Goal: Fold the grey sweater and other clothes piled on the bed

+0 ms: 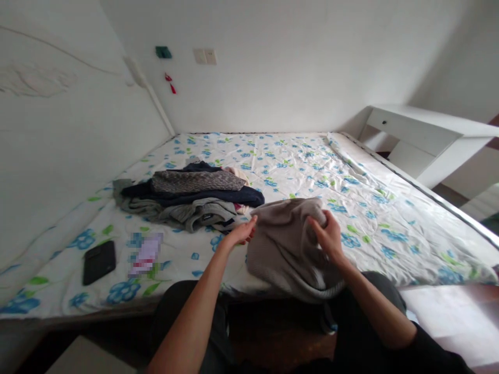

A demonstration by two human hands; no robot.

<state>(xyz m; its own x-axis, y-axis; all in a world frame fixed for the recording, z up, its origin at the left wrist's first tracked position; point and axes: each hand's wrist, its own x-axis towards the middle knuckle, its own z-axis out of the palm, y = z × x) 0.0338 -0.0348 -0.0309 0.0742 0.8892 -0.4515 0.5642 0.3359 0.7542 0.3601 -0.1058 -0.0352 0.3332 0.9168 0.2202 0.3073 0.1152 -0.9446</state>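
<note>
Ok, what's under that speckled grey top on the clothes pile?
Under the speckled grey top lie a dark navy garment, then light grey clothes. Anything deeper in the pile is covered.

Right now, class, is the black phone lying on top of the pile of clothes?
No, the black phone lies flat on the floral bedsheet, apart from the pile of clothes and nearer the bed's edge.

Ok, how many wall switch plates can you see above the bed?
2. Both sit side by side high on the far wall: the left plate and the right plate, just right of a green fitting. None seems hidden.
</note>
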